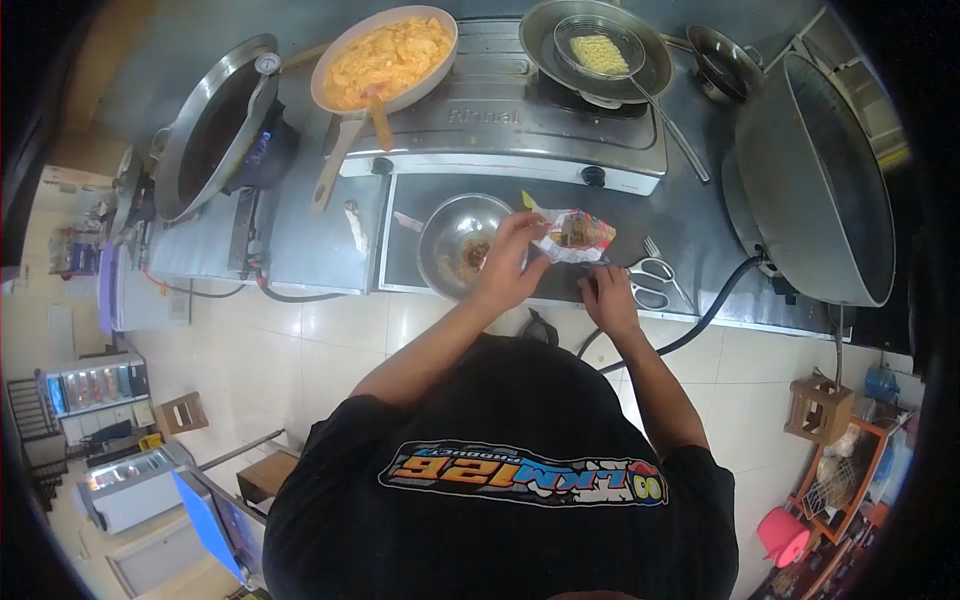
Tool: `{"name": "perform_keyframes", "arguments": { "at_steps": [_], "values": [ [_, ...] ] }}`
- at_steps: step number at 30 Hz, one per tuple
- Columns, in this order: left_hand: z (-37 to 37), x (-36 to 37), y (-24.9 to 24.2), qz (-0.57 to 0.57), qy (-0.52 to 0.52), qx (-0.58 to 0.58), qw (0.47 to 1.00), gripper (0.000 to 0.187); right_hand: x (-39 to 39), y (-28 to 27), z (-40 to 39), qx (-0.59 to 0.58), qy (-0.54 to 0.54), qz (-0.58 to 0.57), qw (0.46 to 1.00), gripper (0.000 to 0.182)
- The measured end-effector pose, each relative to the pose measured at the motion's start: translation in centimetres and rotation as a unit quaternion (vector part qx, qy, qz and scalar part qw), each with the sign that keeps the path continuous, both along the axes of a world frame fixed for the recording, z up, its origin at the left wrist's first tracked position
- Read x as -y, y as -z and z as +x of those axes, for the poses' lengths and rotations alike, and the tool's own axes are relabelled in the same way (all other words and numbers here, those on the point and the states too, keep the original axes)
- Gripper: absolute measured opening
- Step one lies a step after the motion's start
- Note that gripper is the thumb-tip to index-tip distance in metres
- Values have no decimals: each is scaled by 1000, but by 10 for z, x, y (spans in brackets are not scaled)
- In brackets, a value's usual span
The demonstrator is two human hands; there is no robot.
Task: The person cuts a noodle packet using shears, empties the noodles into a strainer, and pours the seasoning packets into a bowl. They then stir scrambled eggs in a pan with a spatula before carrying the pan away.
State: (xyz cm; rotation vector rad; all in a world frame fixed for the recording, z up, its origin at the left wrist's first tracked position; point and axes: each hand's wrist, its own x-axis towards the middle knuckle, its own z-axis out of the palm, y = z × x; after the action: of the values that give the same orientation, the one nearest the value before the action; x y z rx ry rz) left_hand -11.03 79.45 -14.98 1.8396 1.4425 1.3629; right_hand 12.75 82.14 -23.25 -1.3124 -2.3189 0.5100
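My left hand (515, 262) is closed on the edge of a crumpled, colourful instant noodle packet (578, 236), holding it above the counter. Just right of that hand's wrist, my right hand (608, 297) is by the counter's front edge, below the packet, its fingers curled together. Whatever may be between those fingers is too small to make out. A steel bowl (436, 245) sits left of the packet, with reddish-brown seasoning at its bottom. White-handled scissors (652, 270) and a fork (653, 248) lie to the right of my right hand.
Behind is a two-burner stove (480, 125). On it are a pan of scrambled-looking egg (388, 62) and a wok (535, 50) bearing a strainer with a noodle block (598, 54). Large pots (205, 130) flank both sides. A black hose (715, 312) crosses the front edge.
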Motion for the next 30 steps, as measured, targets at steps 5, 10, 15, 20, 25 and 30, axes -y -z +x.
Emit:
{"name": "perform_keyframes", "arguments": {
  "at_steps": [5,10,15,20,25,30],
  "values": [
    [-3,11,-1,-15,-18,17,1000,43,-2,18,-1,5,-30,14,999,13],
    [1,23,6,-28,-28,16,999,43,-2,23,-1,44,-5,16,999,13],
    [6,21,7,-31,-5,31,999,43,6,-77,19,-352,160,-153,910,15],
    [21,12,9,-38,37,43,998,43,7,-164,17,-376,131,-124,909,12],
    [38,5,19,-15,62,39,997,40,-14,-173,1,-20,-39,35,998,15],
    [61,-15,39,-50,83,68,993,39,-20,-138,15,14,16,15,1000,31]
  ]
}}
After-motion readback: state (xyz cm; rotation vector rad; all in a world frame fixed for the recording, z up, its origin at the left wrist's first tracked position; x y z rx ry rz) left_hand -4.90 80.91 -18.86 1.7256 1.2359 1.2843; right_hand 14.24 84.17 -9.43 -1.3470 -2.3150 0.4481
